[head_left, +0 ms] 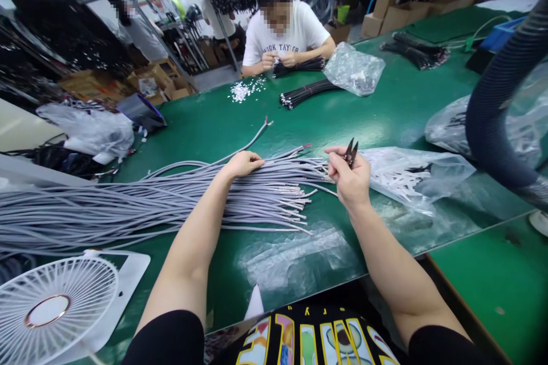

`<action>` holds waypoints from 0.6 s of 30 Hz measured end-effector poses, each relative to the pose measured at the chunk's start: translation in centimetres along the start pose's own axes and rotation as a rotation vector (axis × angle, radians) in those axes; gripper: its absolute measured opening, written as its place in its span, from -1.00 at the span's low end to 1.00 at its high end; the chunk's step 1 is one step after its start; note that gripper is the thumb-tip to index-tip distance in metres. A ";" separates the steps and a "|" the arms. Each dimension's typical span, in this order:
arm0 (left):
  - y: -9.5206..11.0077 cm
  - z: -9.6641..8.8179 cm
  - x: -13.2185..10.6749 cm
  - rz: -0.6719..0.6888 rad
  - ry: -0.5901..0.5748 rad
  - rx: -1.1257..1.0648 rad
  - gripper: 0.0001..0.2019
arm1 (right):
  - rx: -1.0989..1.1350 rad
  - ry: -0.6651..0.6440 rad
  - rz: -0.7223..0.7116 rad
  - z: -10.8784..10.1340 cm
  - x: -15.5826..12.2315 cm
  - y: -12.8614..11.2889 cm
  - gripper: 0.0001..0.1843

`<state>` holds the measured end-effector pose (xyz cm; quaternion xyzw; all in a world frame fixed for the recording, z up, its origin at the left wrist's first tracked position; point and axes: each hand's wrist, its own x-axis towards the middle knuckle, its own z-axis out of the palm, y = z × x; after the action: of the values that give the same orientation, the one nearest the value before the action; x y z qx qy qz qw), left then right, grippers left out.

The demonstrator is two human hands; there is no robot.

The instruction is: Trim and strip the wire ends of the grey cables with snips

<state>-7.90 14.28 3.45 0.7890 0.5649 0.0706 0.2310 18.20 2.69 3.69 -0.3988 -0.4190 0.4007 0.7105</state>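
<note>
A wide bundle of grey cables [171, 202] lies across the green table, its stripped ends fanned out to the right. My left hand [245, 164] rests over the upper part of the bundle, fingers bent down and closed on a grey cable; the fingertips are partly hidden. In my right hand [351, 182], just right of the cable ends, is a pair of small dark snips [351, 152], blades pointing up and away from the cables. One grey cable with a red-tipped end [266, 121] lies apart, above the others.
A clear bag of white strips [406, 179] lies right of my right hand. A white fan [60, 302] stands front left. Across the table [192, 120], a co-worker [285, 28] handles black cables [308, 91] beside white bits [244, 91]. A thick dark hose [492, 102] hangs at right.
</note>
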 end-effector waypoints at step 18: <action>4.8 -3.6 -6.0 0.226 -0.044 -0.383 -0.62 | -0.164 -0.286 0.089 0.4 -0.5 -0.3 -0.57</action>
<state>-7.28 8.51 9.64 0.7904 0.4439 0.1848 0.3796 17.75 2.21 3.94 -0.4125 -0.5290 0.4489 0.5904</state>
